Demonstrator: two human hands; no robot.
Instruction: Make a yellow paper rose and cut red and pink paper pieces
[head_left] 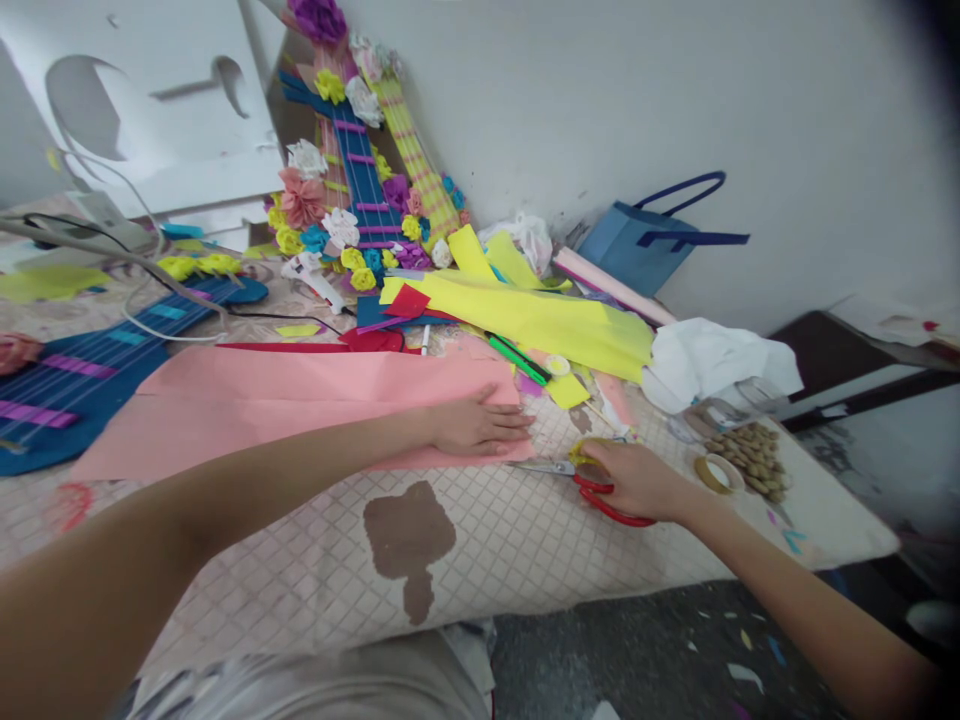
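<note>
A long sheet of pink crepe paper [285,400] lies across the table with a crease along it. My left hand [484,422] rests flat on its right end, fingers stretched out toward the right. Gripped in my right hand [637,478] is a pair of scissors [559,467] with red handles, its blades pointing left. The blade tips are at the paper's lower right corner, just below my left fingertips. Whether the tips lie over or under the paper I cannot tell. Some small yellow material shows by the scissor handles.
Yellow paper [525,315], a green cutter [519,358] and a glue gun [315,280] lie behind the pink sheet. Flower-covered paper guitars [367,180] lean on the wall; a blue one [97,375] lies left. Peanuts [750,458] and a tape roll [718,474] are right, near the table's edge.
</note>
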